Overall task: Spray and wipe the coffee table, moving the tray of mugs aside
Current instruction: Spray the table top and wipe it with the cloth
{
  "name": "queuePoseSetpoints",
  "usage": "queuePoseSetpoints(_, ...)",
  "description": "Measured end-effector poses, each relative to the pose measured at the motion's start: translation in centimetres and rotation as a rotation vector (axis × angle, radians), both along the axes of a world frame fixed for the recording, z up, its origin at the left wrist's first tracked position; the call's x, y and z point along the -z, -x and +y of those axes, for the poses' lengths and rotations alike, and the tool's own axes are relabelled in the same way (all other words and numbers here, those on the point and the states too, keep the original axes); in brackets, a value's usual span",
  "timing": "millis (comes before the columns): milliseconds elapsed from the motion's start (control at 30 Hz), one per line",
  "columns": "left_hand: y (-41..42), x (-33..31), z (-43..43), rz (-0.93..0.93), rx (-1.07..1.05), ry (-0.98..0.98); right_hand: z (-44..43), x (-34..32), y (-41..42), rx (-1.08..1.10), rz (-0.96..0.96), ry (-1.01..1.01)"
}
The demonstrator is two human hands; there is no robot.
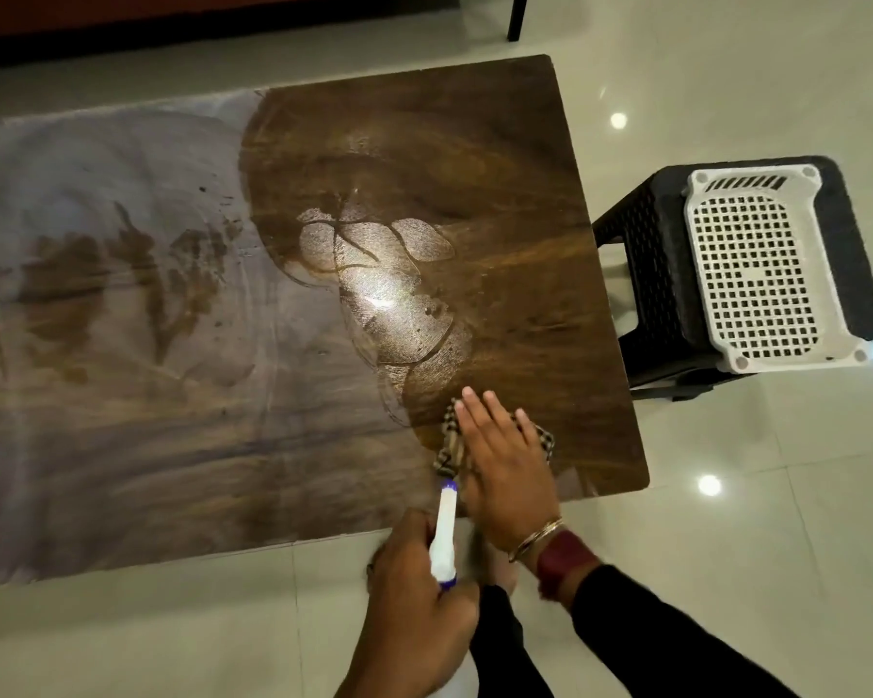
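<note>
The wooden coffee table (pixel 500 158) fills the middle of the view; its right part looks dark and wet, its left part pale and streaked. A checked cloth (pixel 448 445) lies near the table's front right corner, pressed flat under my right hand (pixel 505 455), whose fingers are spread over it. My left hand (pixel 414 602) hangs just in front of the table edge, gripping a white spray bottle (pixel 444 531) with a blue nozzle that points at the cloth. A white perforated tray (pixel 762 264) rests on a dark stool at the right; no mugs are visible on it.
The dark plastic stool (pixel 646 274) stands close to the table's right edge. Glossy tiled floor (pixel 757 521) surrounds the table. A dark furniture leg (pixel 517 15) stands at the top right, and dark furniture runs along the top edge.
</note>
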State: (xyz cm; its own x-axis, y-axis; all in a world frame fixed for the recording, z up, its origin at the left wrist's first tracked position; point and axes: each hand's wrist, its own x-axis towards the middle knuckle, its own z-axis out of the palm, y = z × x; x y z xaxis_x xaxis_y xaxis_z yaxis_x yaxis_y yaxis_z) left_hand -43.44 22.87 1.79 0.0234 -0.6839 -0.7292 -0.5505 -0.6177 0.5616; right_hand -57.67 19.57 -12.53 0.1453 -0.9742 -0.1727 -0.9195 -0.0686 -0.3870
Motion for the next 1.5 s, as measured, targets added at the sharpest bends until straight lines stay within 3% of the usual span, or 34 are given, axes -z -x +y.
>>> queuePoseSetpoints(200,-3.8,1.8,2.9,-0.099,-0.162,0.005,2.9,0.7,0.0,-0.245,0.03,0.002)
queuePoseSetpoints(367,-7.1,1.9,2.6,-0.086,-0.109,0.005,1.8,-0.2,7.0,0.231,0.052,-0.037)
queuePoseSetpoints(467,-7.6,1.4,1.9,-0.024,-0.063,0.026,1.1,-0.5,6.0,0.298,0.071,-0.03)
queuePoseSetpoints(767,-7.2,2.2,0.2,-0.032,-0.05,0.023,0.1,-0.9,-9.7,0.027,0.06,-0.019)
queuePoseSetpoints(967,-7.4,2.4,-0.1,-0.025,-0.106,0.001,0.4,-0.7,-9.1,-0.014,0.057,-0.046)
queuePoseSetpoints(1133,-9.5,2.7,0.2,-0.067,-0.134,-0.02,-0.2,-0.8,-4.1,0.398,0.084,-0.046)
queuePoseSetpoints(1233,-10.9,2.6,0.0,-0.059,-0.205,-0.02,-0.8,-0.9,-7.3,0.524,0.079,-0.039)
queuePoseSetpoints(1367,-13.0,1.7,-0.8,-0.061,-0.238,0.025,-1.0,-0.9,-17.1,0.235,0.059,-0.056)
queuePoseSetpoints(1500,-15.2,0.8,-1.7,-0.104,-0.247,0.088,-1.5,-0.6,-24.1,-0.146,0.157,-0.017)
